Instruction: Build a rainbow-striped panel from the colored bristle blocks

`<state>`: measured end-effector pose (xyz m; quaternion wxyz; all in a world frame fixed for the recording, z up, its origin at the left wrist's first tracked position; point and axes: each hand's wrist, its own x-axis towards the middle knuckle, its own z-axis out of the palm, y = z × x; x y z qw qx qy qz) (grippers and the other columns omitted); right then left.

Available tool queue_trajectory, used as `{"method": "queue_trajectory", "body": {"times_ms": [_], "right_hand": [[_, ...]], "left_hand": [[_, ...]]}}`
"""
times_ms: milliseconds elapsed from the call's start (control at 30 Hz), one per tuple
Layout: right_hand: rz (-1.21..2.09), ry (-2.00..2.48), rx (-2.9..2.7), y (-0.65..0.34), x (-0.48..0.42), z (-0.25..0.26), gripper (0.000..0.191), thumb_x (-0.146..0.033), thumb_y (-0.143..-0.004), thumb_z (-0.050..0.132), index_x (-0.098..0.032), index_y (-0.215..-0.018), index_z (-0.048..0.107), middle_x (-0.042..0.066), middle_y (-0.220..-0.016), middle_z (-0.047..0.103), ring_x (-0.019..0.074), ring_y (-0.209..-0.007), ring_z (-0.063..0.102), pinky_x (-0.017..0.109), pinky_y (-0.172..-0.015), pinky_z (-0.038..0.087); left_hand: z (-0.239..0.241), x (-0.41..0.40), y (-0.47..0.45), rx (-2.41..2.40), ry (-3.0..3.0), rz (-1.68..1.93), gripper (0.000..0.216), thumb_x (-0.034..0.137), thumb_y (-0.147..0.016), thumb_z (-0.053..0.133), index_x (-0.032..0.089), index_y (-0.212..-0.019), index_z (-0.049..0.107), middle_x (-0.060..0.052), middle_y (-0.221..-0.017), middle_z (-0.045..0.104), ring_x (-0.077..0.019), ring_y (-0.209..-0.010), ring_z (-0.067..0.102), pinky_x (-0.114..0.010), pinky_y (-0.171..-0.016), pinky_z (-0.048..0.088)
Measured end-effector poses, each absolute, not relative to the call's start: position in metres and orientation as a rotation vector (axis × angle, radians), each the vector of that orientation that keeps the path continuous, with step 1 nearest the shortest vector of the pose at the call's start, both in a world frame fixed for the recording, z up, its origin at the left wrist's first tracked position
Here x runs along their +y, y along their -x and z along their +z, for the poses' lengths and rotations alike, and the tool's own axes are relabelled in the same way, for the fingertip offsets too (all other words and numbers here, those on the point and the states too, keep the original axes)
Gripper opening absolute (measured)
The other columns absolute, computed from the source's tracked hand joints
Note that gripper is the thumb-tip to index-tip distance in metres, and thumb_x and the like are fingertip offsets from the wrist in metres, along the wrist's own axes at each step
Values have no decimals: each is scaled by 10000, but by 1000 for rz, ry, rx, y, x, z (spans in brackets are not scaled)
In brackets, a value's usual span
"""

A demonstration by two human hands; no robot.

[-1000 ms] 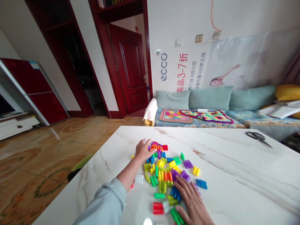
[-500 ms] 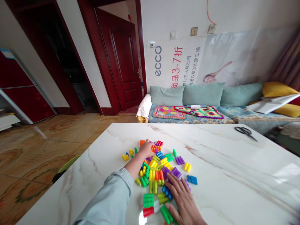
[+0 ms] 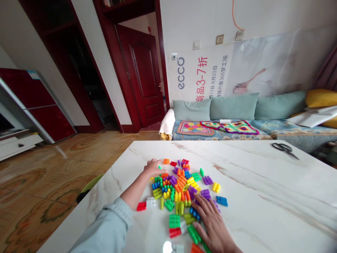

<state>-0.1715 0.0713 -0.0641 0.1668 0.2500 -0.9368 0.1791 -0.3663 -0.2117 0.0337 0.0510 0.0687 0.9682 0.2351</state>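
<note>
A heap of small coloured plastic building blocks (image 3: pixel 181 189) lies on a white marble table (image 3: pixel 263 196). My left hand (image 3: pixel 152 168) rests flat on the far left edge of the heap, fingers stretched toward an orange block (image 3: pixel 166 161). My right hand (image 3: pixel 212 225) lies flat at the near right of the heap, fingers spread over blue and purple blocks. Neither hand holds anything. A red and white piece (image 3: pixel 145 205) lies apart beside my left forearm.
Black scissors (image 3: pixel 284 148) lie at the table's far right. A green stool (image 3: pixel 89 184) stands by the table's left side. Beyond the table are a sofa (image 3: pixel 237 123) with teal cushions, a dark red door (image 3: pixel 143 77) and patterned floor.
My left hand has slid left and nearer along the heap's edge, spreading blocks sideways. My right hand stays flat at the near right. The view has shifted slightly.
</note>
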Motion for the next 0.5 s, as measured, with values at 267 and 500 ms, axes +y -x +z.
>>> {"method": "queue_trajectory", "body": {"times_ms": [267,500], "right_hand": [[531,-694,-2681,170,70,-62,528,-494,-908,488,-278,-1390,465,47,-1535,321,311,-1383,329,541,-1131,275],[538,-680,-2699,169,69,-59,491,-485,-918,474,-283,-1366,496,46,-1531,329,310,-1370,352,548,-1115,302]], "left_hand": [[-14,-193,344,2943,-64,722,650,402,-564,763,278,-1180,598,-83,-1192,596,-330,-1121,563,-410,-923,445],[-5,-165,336,2842,-112,980,348,255,-677,697,219,-1021,661,-49,-1026,682,-246,-989,634,-333,-836,499]]}}
